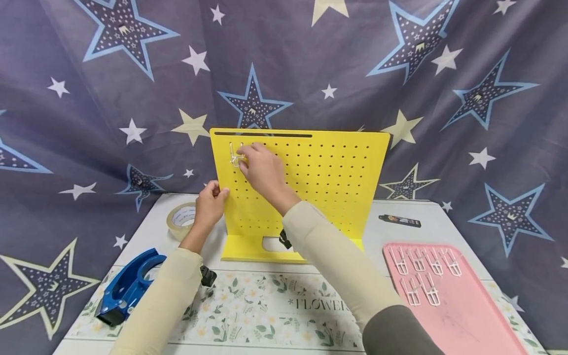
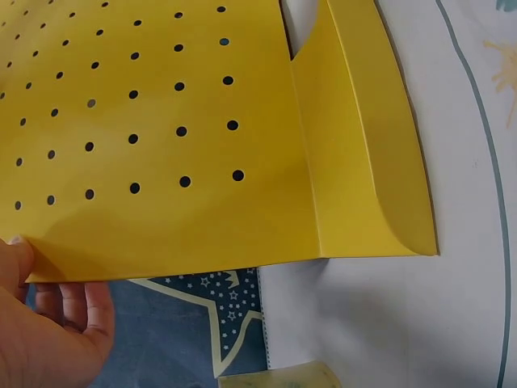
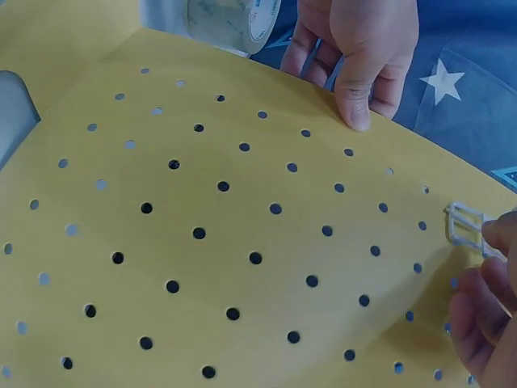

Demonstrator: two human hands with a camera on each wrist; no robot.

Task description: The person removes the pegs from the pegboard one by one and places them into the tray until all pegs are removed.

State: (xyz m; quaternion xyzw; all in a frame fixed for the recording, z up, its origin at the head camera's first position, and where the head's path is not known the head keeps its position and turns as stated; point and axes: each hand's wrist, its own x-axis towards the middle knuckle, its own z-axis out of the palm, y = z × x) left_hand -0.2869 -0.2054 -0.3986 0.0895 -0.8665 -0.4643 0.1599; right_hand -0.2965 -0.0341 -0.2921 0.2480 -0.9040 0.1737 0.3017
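Observation:
A yellow pegboard [image 1: 328, 197] stands upright on its folded base, its face full of small holes. My left hand [image 1: 210, 203] grips its left edge, thumb on the front face and fingers behind, as the left wrist view also shows of that hand [image 2: 60, 327]. At the upper left corner, my right hand [image 1: 266, 172] pinches a white wire pegboard hook [image 1: 234, 159] that lies against the board by the top row of holes. In the right wrist view, the hook's looped end [image 3: 466, 225] shows beside the fingertips; whether its prongs sit in the holes is hidden.
On the right, a pink tray [image 1: 470, 308] bears several more white wire hooks [image 1: 436, 265]. Behind it lies a small black packet [image 1: 399, 221]. To the left are a roll of clear tape [image 1: 179, 229] and a blue tape dispenser [image 1: 126, 286]. A star-patterned cloth [image 1: 310, 64] hangs behind.

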